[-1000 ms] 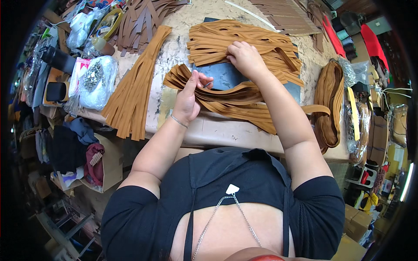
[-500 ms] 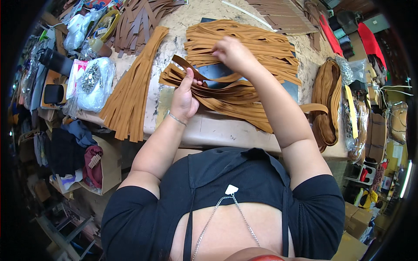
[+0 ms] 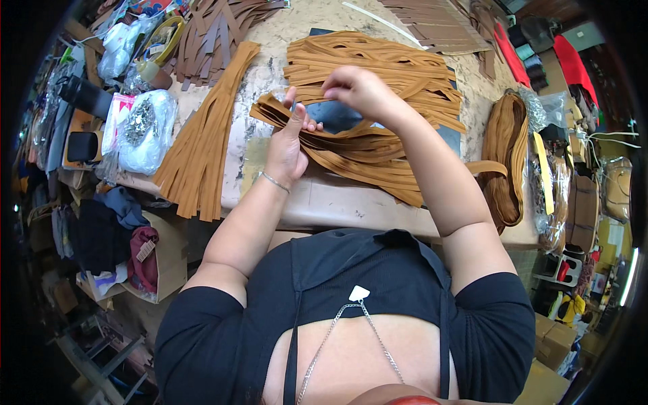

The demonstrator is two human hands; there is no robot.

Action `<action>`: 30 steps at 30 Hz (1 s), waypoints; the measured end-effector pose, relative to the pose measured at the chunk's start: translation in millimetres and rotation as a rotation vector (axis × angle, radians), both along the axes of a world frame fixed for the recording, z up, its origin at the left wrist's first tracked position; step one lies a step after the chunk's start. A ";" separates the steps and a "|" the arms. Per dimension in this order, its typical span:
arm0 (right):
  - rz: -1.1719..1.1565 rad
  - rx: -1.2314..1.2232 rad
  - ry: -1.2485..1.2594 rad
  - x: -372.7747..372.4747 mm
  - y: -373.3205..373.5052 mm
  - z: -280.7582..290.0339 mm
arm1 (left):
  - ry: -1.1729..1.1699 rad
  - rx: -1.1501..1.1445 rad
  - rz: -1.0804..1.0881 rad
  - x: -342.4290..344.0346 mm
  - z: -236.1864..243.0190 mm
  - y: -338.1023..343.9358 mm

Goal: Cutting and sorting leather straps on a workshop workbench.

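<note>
My left hand (image 3: 289, 140) is closed round one end of a bundle of long tan strips (image 3: 364, 150), its thumb on top. The short ends (image 3: 268, 110) stick out past my fingers to the left, and the long part trails right under my right forearm. My right hand (image 3: 364, 94) hovers over the near edge of a wide pile of similar strips (image 3: 371, 57). Its fingers are loosely bent and apart, with nothing visible in them. Part of a dark blue sheet (image 3: 331, 116) shows between my hands, beneath the pile.
A fanned tan bundle (image 3: 209, 142) hangs over the table's front edge at left. A tan coil (image 3: 505, 158) lies at right, its loose end leading toward the bundle. Brown strips (image 3: 212, 37) lie at far left. A plastic-wrapped bundle (image 3: 147, 131) and a black bottle (image 3: 84, 94) stand farther left.
The single strip that arched from my left hand toward my right forearm now lies down against the bundle. My right hand has shifted slightly left and its fingers have loosened.
</note>
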State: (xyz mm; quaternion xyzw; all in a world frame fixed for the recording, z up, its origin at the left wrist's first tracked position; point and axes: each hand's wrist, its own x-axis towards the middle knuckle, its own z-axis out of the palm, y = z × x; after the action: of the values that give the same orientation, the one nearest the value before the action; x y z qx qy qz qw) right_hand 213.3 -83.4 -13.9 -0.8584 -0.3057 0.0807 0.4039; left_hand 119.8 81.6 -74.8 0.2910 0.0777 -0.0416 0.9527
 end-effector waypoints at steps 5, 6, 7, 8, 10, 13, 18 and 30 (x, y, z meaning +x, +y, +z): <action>-0.133 -0.219 -0.353 13.9 0.0 -14.0 | 0.067 0.037 -0.080 1.0 -3.6 7.0; -0.133 -0.217 -0.354 19.5 -2.7 -18.7 | 0.065 0.039 -0.079 -2.6 -2.0 5.1; -0.180 -0.234 -0.386 28.3 -10.1 -30.1 | 0.115 0.056 -0.065 -6.7 16.0 -2.4; -0.218 -0.247 -0.421 33.3 -11.8 -34.3 | 0.162 0.075 -0.042 -10.1 27.4 -4.4; -0.198 -0.299 -0.379 38.0 -12.8 -38.4 | 0.055 0.065 -0.072 -6.9 4.9 0.9; -0.220 -0.306 -0.364 38.1 -9.7 -34.9 | 0.040 0.022 -0.033 -8.3 1.5 1.1; -0.322 -0.121 -0.316 10.9 6.3 -5.7 | -0.047 0.025 -0.034 -5.9 -1.8 1.4; -0.192 -0.387 -0.440 29.0 -11.7 -31.8 | 0.074 0.119 -0.004 -9.5 6.4 1.9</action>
State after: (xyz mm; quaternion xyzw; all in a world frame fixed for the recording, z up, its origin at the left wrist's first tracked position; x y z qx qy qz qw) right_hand 242.3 -95.1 -45.6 -0.9412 -0.2824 -0.0891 0.1628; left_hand 110.2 83.5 -68.4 0.3453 0.1148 -0.0494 0.9302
